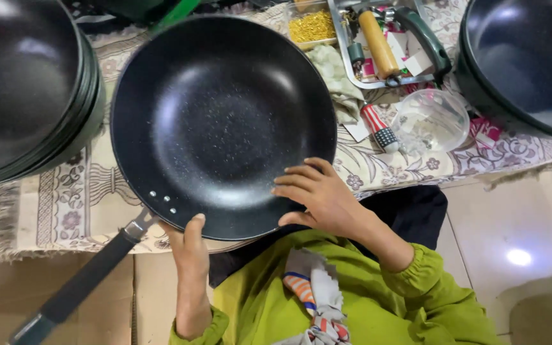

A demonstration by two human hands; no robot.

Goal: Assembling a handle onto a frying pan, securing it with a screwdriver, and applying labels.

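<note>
Black wok [222,121] lies directly ahead of you, on patterned cloth [84,198]. Handle [81,281] runs from near-left rim toward lower left. Your left hand [186,246] pinches near rim beside handle rivets, thumb on top. Your right hand [317,195] rests open, fingers spread flat over near-right rim, gripping nothing.

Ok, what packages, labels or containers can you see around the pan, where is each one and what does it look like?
Clear plastic box: top centre, behind the black pan; rectangular, filled with small gold pieces.
Metal tray: top right of centre; rectangular, holding a wooden-handled tool and small white and pink labelled packets.
Clear round lid or bowl: right of the pan, on the patterned cloth; transparent.
Pink and white packet: right of the clear bowl; flat.
</note>
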